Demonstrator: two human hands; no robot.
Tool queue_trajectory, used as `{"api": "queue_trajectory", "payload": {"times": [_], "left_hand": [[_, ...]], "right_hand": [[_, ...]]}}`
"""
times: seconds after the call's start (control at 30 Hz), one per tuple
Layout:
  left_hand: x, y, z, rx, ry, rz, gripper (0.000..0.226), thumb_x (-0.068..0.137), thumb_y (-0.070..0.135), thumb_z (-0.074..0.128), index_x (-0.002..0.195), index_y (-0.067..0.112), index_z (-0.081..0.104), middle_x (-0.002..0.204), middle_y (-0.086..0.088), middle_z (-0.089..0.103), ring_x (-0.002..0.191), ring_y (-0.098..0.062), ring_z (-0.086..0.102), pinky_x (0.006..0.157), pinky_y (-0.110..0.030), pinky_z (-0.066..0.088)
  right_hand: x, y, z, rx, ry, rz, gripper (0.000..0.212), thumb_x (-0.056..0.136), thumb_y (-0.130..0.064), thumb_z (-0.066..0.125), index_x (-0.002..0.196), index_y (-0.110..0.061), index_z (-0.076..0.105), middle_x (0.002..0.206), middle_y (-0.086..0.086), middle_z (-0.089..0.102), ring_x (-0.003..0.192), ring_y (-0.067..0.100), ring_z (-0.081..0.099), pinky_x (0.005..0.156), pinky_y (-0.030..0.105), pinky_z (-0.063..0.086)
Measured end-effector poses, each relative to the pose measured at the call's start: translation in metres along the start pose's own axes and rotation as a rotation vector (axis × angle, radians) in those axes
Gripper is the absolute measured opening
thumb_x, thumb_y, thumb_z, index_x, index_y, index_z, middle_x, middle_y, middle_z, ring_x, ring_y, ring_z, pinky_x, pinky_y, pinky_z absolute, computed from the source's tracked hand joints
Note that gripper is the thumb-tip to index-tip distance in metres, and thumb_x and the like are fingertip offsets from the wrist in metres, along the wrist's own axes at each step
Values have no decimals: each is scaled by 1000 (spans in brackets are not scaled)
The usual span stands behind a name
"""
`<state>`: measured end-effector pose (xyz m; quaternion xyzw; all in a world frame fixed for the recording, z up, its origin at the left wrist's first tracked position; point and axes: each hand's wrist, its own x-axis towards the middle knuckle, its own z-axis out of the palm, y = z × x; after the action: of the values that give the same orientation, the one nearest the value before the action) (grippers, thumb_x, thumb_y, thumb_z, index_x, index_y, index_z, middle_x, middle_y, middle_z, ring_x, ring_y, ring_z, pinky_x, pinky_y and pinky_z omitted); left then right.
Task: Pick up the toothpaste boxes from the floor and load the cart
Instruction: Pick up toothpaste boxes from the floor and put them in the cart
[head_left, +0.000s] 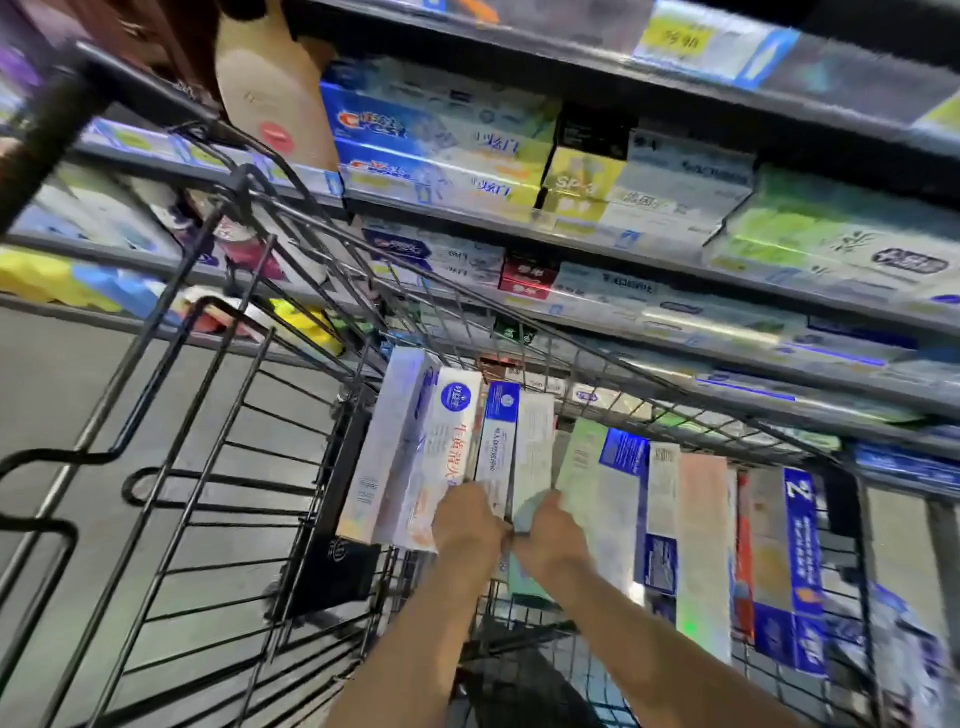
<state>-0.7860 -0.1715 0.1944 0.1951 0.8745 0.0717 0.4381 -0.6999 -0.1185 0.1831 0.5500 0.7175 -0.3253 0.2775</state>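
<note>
Your left hand (470, 519) & right hand (550, 535) curl round boxes (519, 457) standing in the cart (228, 291), approx 6 o'clock in view. Keep them upright, press snug vs the neighbours at 3 o'clock, then let go w/o tipping the row.

Toothpaste boxes (613, 499) crowd the cart (291, 291) basket (right side packed); left side open.
</note>
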Motion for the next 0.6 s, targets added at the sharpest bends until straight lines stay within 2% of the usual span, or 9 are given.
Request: {"api": "queue_trajectory", "payload": {"times": [0.13,0.2,0.27,0.33,0.37,0.47,0.53,0.6], "left_hand": [[-2,2,-19,-33,-64,77,46,80,23,75,115,-1,57,114,-12,64,106,-27,63,84,-29,51],[-7,1,-27,-53,-145,148,59,82,30,73,123,-5,50,116,-13,59,108,-26,59,85,-24,47],[-18,-2,-38,23,-204,208,68,85,36,68,133,-5,41,121,-14,53,113,-25,53,89,-23,42],[-30,-1,-53,114,-180,298,68,87,37,65,136,-2,39,135,-18,49,120,-28,51,100,-30,41],[-37,2,-60,142,-169,342,66,88,35,64,138,-1,39,139,-19,46,121,-29,52,100,-32,42],[-65,21,-81,373,-131,522,65,89,37,62,139,4,38,141,-15,45,119,-28,55,94,-31,45],[-84,40,-89,598,-52,685,63,88,42,59,137,8,39,140,-12,45,126,-27,47,97,-32,41],[-110,63,-90,765,7,846,61,87,46,59,134,11,43,138,-10,47,127,-28,45,99,-34,40]], "right_hand": [[-2,3,-13,126,-61,-13,86,88,-36,62,149,-9,7,127,15,56,107,33,60,85,40,53],[-12,11,-24,210,-68,-46,86,88,-38,63,149,-11,9,131,16,54,107,33,60,86,41,53],[-33,23,-37,206,-10,-83,84,91,-38,60,151,-14,7,139,14,49,114,31,57,93,39,50],[-59,39,-49,115,84,-112,79,94,-40,53,153,-19,5,144,10,43,119,30,53,96,38,47],[-73,46,-54,45,135,-117,77,94,-43,50,153,-20,6,144,8,43,120,30,52,96,38,46],[-112,69,-64,-67,278,-107,73,94,-48,44,152,-17,11,147,8,40,130,27,43,104,43,38],[-142,85,-70,-84,353,-60,73,95,-47,44,152,-17,11,153,8,29,138,25,31,111,45,27],[-178,104,-77,-96,436,-12,71,95,-47,43,153,-18,12,154,7,26,140,24,28,113,45,23]]}}
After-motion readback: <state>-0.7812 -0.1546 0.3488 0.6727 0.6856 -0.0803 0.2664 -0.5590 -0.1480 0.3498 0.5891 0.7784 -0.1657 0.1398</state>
